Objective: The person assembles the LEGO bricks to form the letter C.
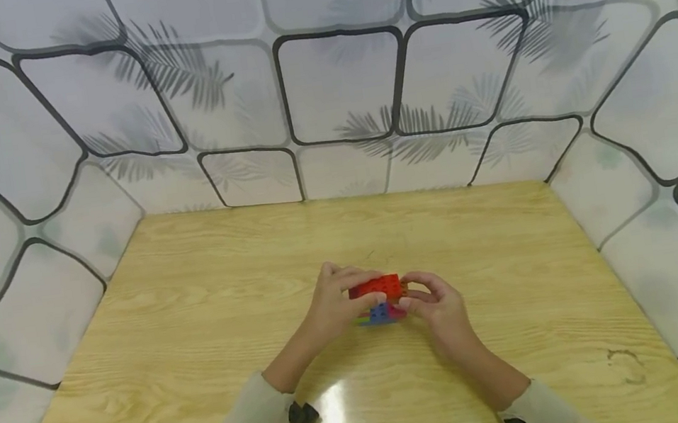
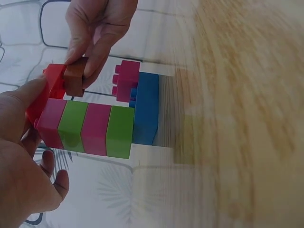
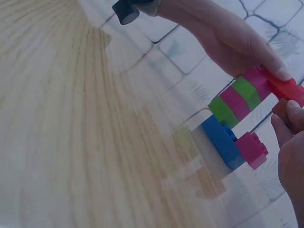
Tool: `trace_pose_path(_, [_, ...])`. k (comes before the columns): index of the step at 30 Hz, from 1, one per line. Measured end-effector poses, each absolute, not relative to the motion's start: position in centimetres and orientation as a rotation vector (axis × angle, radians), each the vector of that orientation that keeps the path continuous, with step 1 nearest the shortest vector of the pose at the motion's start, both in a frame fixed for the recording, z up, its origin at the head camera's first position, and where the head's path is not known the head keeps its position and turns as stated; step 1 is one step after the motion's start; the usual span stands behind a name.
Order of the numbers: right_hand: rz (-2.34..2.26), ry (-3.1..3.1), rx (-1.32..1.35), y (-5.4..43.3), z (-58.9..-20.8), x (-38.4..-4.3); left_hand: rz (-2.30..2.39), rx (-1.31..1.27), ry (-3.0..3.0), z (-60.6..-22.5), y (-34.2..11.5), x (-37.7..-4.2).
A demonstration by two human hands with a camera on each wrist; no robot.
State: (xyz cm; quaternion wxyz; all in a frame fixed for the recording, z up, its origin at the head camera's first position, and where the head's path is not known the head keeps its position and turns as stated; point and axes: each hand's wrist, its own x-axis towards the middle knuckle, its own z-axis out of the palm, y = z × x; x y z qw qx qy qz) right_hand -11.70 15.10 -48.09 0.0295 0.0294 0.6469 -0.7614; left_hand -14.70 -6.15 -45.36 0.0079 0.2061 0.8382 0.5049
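A blue brick [image 2: 146,111] forms the base on the table. At one end of it rises a column of alternating pink and green bricks [image 2: 96,128]; at the other sits a single pink brick [image 3: 251,149] with its studs bare. A long red brick [image 1: 387,285] lies across the top of the column, and my left hand [image 1: 329,309] grips it between thumb and fingers. My right hand [image 1: 445,312] pinches a small brown brick [image 2: 74,78] at the red brick's right end, above the single pink brick. Whether brown and red are joined, I cannot tell.
The wooden table [image 1: 195,287] spreads around the bricks, with a glare streak in front. Patterned panels [image 1: 341,82] border it at the back and both sides. Dark wrist devices [image 1: 303,415] sit at both sleeves.
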Motion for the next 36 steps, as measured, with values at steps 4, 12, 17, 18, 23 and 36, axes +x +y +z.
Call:
trace_pose_path(4, [-2.331, 2.031, 0.101, 15.21, -47.86, -11.7, 1.581, 0.67, 2.627, -45.34, -6.19, -14.7])
trace_pose_path(12, [-2.34, 2.025, 0.067, 15.17, -47.78, -11.5, 1.552, 0.667, 2.664, -45.41, -6.16, -14.69])
trace_pose_path(17, [-2.305, 2.035, 0.029, 15.07, -47.98, -11.53, 1.539, 0.663, 2.684, -45.32, -6.13, -14.6])
trace_pose_path(18, [-2.294, 2.048, 0.019, 15.1, -48.01, -11.53, 1.54, 0.663, 2.683, -45.31, -6.13, -14.6])
trace_pose_path(23, [-2.249, 2.072, -0.025, 15.36, -48.06, -11.6, 1.553, 0.659, 2.668, -45.19, -6.14, -14.48])
trace_pose_path(36, [-2.265, 2.025, -0.067, 15.7, -47.96, -11.65, 1.573, 0.673, 2.656, -45.31, -6.06, -14.49])
